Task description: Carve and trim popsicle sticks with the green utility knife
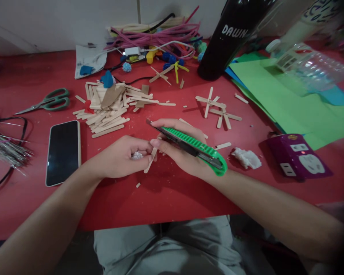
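My left hand (126, 156) is closed, pinching a short wooden craft stick (150, 161) between thumb and fingers. A bit of crumpled white material (137, 155) shows inside its curled fingers. My right hand (183, 149) holds a green box cutter (195, 147) across the palm, its handle end towards my wrist. Its thumb tip touches the top of the craft stick. Beyond my left hand lies a loose pile of craft sticks (109, 121). Two star-shaped stick assemblies, one (208, 101) behind the other (224, 115), lie past my right hand.
Left are a phone (63, 152), green-handled scissors (53, 101) and a wire bundle (7, 151). Right are crumpled tissue (246, 158), a purple power socket box (296, 156), green paper (292, 95) and a plastic bottle (315, 68). A black bottle (223, 46) and pink pipe cleaners (157, 38) stand behind.
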Motion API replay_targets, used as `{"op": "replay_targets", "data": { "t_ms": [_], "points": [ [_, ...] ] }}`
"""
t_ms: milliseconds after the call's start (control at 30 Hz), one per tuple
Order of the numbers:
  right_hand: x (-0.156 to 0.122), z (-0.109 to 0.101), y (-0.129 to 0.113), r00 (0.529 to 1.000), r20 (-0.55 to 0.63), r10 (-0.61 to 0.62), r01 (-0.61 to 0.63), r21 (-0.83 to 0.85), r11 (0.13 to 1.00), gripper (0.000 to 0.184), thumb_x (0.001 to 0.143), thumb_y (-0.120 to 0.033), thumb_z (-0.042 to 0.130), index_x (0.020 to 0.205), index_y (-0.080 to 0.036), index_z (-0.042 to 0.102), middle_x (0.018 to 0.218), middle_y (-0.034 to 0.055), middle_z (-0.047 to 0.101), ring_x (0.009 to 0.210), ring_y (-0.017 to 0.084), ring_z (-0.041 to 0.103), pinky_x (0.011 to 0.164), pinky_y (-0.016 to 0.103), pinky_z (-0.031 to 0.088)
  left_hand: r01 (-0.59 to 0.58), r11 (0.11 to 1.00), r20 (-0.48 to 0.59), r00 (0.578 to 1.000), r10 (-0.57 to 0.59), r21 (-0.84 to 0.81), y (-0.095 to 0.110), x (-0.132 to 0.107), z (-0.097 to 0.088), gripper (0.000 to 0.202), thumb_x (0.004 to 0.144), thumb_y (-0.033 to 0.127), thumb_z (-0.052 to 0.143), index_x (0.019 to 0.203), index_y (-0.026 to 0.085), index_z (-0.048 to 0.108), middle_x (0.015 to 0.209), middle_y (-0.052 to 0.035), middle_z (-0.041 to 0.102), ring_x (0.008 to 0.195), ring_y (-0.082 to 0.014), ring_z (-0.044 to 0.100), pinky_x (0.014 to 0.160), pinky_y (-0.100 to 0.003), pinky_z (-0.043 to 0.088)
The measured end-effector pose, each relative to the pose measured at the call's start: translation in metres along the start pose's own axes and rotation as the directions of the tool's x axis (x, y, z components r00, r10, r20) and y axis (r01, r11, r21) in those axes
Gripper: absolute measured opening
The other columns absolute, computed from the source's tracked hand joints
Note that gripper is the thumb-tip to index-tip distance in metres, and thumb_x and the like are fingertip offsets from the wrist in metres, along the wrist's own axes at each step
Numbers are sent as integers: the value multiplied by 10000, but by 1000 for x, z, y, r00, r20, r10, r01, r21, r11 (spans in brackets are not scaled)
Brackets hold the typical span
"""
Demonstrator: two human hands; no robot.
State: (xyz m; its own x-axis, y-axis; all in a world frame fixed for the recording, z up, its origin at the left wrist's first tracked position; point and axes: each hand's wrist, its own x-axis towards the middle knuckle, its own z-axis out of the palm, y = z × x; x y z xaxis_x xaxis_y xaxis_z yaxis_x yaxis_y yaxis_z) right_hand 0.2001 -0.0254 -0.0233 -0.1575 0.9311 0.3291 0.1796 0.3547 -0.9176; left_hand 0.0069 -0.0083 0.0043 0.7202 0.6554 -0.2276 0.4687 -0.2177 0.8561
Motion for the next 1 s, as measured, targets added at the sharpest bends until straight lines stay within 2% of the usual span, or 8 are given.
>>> {"op": "replay_targets", "data": {
  "t_ms": [233, 367, 467, 567, 700, 767, 867, 1000],
  "points": [
    [1, -4, -3, 999, -4, 49, -49, 4, 999, 285, 829, -408, 742, 1042, -228, 684, 851, 8, 687, 710, 134, 659, 673, 266, 576, 26, 999, -24, 999, -27, -22, 2, -1, -1, 198, 842, 229, 532, 714, 145, 657, 686, 9, 654, 581, -63, 508, 563, -173, 402],
    [5, -11, -2, 994, -30, 106, -105, 40, 994, 283, 843, -383, 728, 1074, -232, 667, 848, -6, 680, 647, 111, 637, 651, 257, 561, 91, 996, -52, 994, -91, -2, 5, -2, -2, 214, 848, 319, 569, 772, 152, 679, 567, 49, 543, 480, -44, 367, 462, -174, 303],
    [8, -15, -3, 989, -51, 141, -138, 68, 988, 304, 841, -382, 731, 1099, -240, 656, 770, -29, 650, 615, 108, 625, 651, 262, 561, 112, 994, -68, 992, -111, 7, 6, -2, -3, 222, 838, 346, 583, 769, 156, 674, 548, 54, 495, 488, -48, 362, 455, -174, 292],
    [8, -15, -4, 990, -48, 135, -130, 96, 987, 292, 854, -374, 720, 1102, -236, 652, 751, -29, 646, 621, 113, 634, 658, 271, 567, 116, 993, -189, 975, -115, -6, 5, -2, -4, 245, 850, 364, 567, 732, 161, 635, 536, 49, 470, 489, -55, 371, 454, -183, 290],
    [3, -11, -1, 996, -13, 84, -82, 100, 992, 231, 880, -354, 694, 1085, -252, 661, 775, -16, 669, 634, 121, 652, 652, 275, 579, 134, 991, -441, 889, -124, -8, 1, -2, -8, 275, 878, 400, 528, 748, 172, 608, 562, 35, 472, 487, -68, 375, 443, -203, 274],
    [-1, -11, 2, 999, 13, 44, -45, 60, 997, 239, 890, -345, 683, 1111, -257, 661, 821, -7, 682, 643, 123, 658, 654, 277, 584, 147, 989, -467, 876, -121, 19, 0, -2, -10, 287, 881, 414, 521, 751, 174, 610, 581, 26, 478, 497, -76, 381, 451, -214, 280],
    [-4, -11, 6, 999, 53, 12, -11, -9, 1000, 277, 900, -365, 668, 1155, -256, 657, 895, 9, 690, 659, 128, 659, 652, 284, 583, 158, 985, -444, 889, -113, 66, 1, -1, -11, 304, 880, 408, 508, 704, 173, 588, 586, 21, 475, 520, -86, 398, 481, -229, 300],
    [-1, -10, 7, 997, 73, 7, -1, -95, 995, 245, 917, -397, 642, 1090, -227, 673, 899, 22, 700, 644, 126, 634, 656, 283, 571, 183, 968, -444, 891, -90, 172, -1, 1, -10, 300, 867, 371, 509, 652, 169, 560, 555, 27, 447, 535, -88, 380, 510, -236, 293]
  ]
}}
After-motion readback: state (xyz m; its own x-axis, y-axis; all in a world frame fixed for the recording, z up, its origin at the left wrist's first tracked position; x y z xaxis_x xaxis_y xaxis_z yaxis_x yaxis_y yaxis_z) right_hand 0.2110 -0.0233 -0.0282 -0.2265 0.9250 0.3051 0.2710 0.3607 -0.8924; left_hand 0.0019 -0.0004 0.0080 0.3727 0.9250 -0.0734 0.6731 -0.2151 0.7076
